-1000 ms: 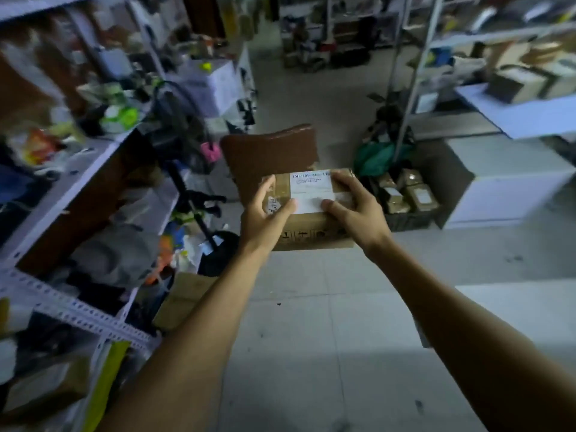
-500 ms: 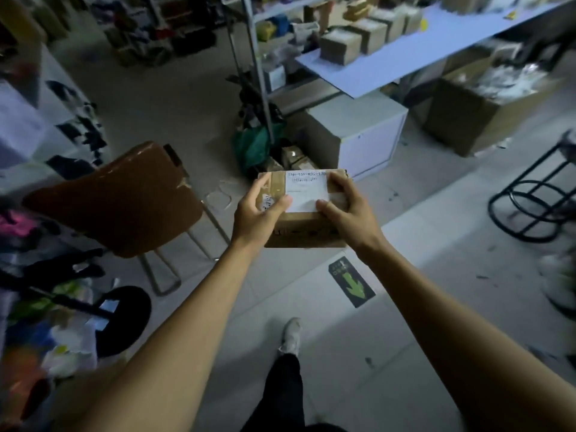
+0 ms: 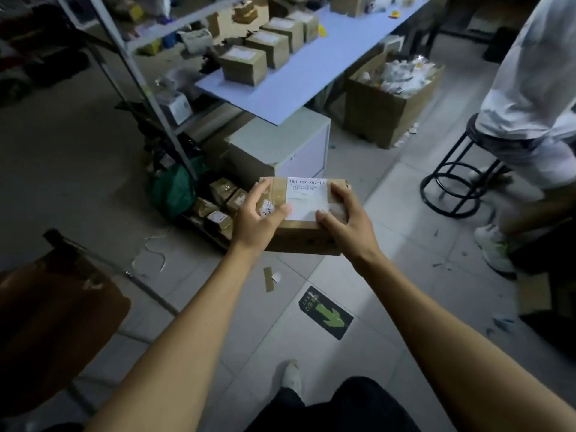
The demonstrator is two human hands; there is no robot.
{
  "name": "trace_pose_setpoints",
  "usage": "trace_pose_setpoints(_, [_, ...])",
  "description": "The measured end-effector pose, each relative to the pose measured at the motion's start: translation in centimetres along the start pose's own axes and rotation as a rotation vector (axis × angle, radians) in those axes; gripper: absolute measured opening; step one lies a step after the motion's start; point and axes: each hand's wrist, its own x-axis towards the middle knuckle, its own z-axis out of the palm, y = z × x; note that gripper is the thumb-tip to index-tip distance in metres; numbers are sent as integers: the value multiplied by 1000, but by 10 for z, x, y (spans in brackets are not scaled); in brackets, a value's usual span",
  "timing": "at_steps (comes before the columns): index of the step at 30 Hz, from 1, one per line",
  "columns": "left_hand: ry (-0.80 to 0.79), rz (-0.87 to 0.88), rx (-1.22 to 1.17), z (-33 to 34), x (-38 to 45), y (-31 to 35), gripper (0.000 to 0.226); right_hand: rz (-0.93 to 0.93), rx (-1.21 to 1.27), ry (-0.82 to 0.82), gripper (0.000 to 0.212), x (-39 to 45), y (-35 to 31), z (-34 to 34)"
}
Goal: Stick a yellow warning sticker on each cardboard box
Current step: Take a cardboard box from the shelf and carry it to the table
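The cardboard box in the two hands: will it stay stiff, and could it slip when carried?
The cardboard box probably stays stiff: its edges look straight under both hands, left hand and right hand. It seems fairly light, held out in front. The glossy tape on top might be slippery, so gripping the sides seems safer.

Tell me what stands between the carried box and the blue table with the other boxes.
Both hands, left hand and right hand, grip the cardboard box. A white cabinet stands under the blue table's near end; otherwise only open floor shows.
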Motion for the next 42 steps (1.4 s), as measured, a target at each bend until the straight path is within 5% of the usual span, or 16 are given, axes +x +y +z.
trace_pose_setpoints(9, [-125,3,39,86,154,-5,62,77,12,138,47,138,37,-51])
trace_pose_setpoints(23, [-118,-16,102,269,401,35,66,109,46,90,45,417,93,-194])
trace_pose_setpoints(42, [-244,-30,100,429,769,31,60,252,-12,239,62,786,156,-276])
